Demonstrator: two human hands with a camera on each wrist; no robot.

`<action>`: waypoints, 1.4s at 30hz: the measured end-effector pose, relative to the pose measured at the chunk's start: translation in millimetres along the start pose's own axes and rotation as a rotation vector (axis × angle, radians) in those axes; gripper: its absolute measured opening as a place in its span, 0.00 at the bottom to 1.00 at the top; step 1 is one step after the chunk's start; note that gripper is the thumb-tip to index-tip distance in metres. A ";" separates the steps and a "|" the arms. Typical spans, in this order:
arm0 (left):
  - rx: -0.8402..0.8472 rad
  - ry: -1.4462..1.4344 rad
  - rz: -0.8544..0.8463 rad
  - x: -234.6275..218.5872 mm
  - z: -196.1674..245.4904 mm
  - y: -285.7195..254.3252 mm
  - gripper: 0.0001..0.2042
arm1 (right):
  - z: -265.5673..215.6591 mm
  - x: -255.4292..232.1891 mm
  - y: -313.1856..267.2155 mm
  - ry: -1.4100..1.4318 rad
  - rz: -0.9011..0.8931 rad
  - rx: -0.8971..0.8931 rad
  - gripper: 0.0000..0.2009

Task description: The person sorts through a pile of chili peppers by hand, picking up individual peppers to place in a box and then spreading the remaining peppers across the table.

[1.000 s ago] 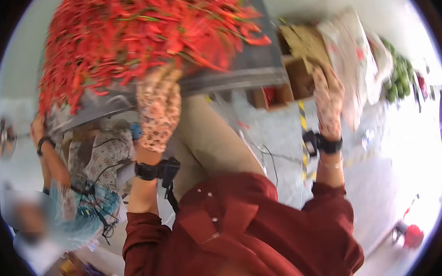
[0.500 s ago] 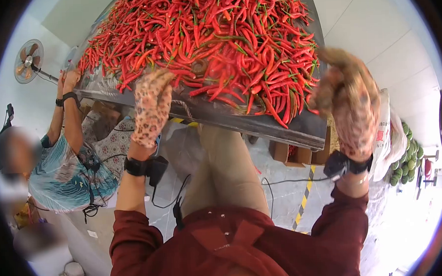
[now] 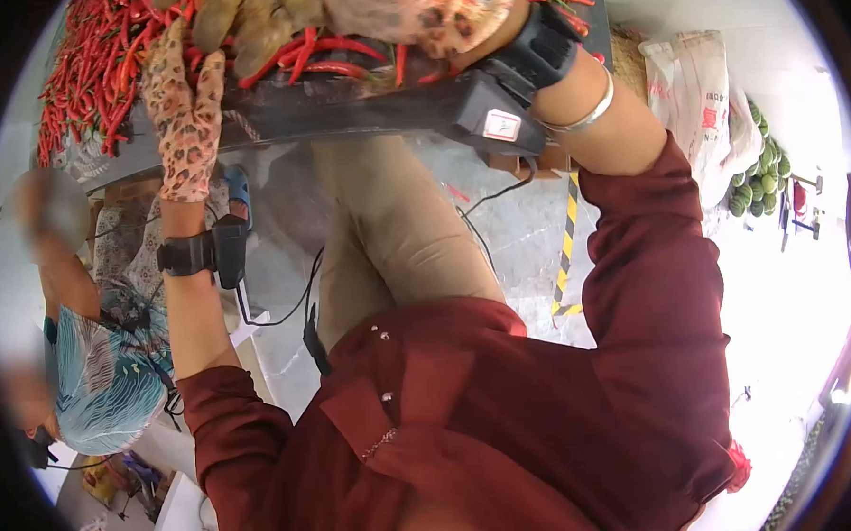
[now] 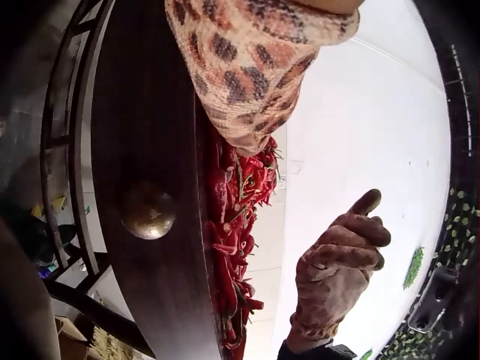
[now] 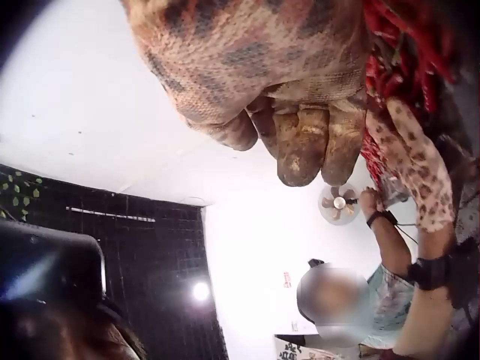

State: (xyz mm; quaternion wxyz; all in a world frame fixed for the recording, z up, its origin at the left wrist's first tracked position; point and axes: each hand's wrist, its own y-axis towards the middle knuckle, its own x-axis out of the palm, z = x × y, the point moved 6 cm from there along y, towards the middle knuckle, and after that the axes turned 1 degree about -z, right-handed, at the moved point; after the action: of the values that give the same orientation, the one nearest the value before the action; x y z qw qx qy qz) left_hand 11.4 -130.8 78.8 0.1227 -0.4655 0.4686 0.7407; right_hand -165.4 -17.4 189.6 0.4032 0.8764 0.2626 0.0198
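A big heap of red chilies (image 3: 93, 52) lies on a dark metal table (image 3: 343, 108). My left hand (image 3: 183, 105), in a leopard-print glove, rests flat on the table's near edge, fingers stretched up onto the chilies (image 4: 236, 217). My right hand (image 3: 338, 8), in a similar soiled glove, reaches across to the left above the heap. Its fingers (image 5: 300, 146) are curled in, and I see nothing between them. From the left wrist view the right hand (image 4: 337, 270) hovers over the pile with one finger sticking out.
Another person (image 3: 98, 375) in a turquoise patterned top stands at the table's left end. A white sack (image 3: 693, 92) and a pile of green fruit (image 3: 759, 175) sit on the floor at right. Yellow-black tape (image 3: 567, 240) marks the floor. A fan (image 5: 339, 204) stands behind.
My right hand has swung from the table's right corner across to the left over the chilies. My left hand stays at the table edge. My head has tipped downward.
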 end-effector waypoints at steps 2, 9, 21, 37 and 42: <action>0.025 -0.026 -0.032 -1.4 8.2 -3.5 0.25 | 24.4 2.4 -1.9 0.079 -0.060 -0.089 0.22; 0.127 -0.042 -0.060 -24.2 47.0 -14.3 0.25 | 48.7 102.1 -37.7 0.618 -0.175 0.374 0.15; -0.223 -0.177 0.081 -41.0 38.5 2.6 0.23 | 50.9 144.4 -68.5 0.504 -0.571 0.739 0.14; -0.350 -0.076 -0.239 -7.1 -52.9 102.8 0.32 | 57.4 131.7 -74.0 0.036 -0.394 0.359 0.14; -0.313 0.029 -0.218 -11.8 -57.2 100.1 0.31 | 65.6 135.4 -82.0 0.684 -0.279 0.752 0.14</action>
State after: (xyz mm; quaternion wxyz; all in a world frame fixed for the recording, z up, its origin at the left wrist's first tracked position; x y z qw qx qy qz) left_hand -11.3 -227.2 139.1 0.1216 -0.5377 0.2959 0.7801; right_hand -69.0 45.4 62.6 -0.0491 0.8608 0.4822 0.1553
